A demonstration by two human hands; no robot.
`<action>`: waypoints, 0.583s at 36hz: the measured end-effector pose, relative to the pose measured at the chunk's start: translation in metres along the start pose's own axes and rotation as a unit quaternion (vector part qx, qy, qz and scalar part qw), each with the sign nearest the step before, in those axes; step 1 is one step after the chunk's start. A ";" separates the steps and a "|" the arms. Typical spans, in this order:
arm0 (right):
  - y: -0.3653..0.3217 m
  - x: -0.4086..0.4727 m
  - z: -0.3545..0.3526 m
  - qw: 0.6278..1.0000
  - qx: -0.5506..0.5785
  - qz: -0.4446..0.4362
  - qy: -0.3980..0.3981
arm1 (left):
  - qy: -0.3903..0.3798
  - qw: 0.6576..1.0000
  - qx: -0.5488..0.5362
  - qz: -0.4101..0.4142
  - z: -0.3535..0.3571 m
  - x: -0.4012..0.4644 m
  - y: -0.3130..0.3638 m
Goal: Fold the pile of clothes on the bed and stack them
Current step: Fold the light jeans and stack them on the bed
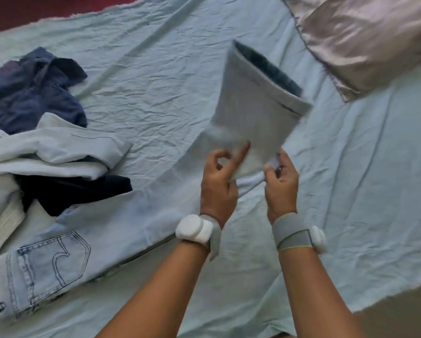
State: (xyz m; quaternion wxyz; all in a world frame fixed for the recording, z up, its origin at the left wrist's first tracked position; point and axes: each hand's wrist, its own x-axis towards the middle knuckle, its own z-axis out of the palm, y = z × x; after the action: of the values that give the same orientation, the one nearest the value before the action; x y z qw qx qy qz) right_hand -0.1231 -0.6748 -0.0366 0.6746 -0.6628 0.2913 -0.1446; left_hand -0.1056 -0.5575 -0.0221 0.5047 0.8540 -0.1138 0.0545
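Both hands lift one leg of the pale jeans [253,113] above the bed sheet [155,69].

Head view: the left hand [218,181] pinches the near edge of the raised denim leg between thumb and fingers, and the right hand [281,184] grasps the same edge just beside it — the cloth stands up blurred, its hem open and dark inside. The rest of the jeans runs down to the lower left, flat on the sheet, a back pocket [65,254] showing. At the left edge lies the pile of clothes [33,132] — a blue garment, a whitish one and a dark one, unfolded. A shiny pillow [365,42] lies at the upper right. Each wrist wears a grey band with a white puck.
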 end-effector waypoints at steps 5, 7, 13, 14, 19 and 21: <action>0.030 0.008 -0.026 0.972 0.102 0.133 0.166 | -0.174 0.975 0.140 0.016 0.051 -0.033 -0.024; 0.055 0.016 -0.037 0.952 0.121 0.208 0.188 | -0.248 0.945 0.214 -0.017 0.076 -0.047 -0.048; 0.100 0.048 -0.068 0.915 0.224 0.295 0.161 | -0.347 0.896 0.269 -0.064 0.120 -0.040 -0.074; 0.102 0.054 -0.069 0.915 0.232 0.292 0.154 | -0.342 0.898 0.272 -0.057 0.125 -0.037 -0.075; 0.104 0.074 -0.070 0.953 0.113 0.231 0.161 | -0.315 0.909 0.253 -0.107 0.128 -0.031 -0.074; 0.102 0.082 -0.079 0.961 0.088 0.199 0.169 | -0.272 0.920 0.246 -0.134 0.129 -0.026 -0.070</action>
State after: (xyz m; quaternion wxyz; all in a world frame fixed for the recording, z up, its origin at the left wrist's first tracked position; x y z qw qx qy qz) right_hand -0.1237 -0.7783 -0.1496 0.6862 -0.4953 0.5132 -0.1428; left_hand -0.1163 -0.6343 -0.1501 0.2306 0.9405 -0.1143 -0.2220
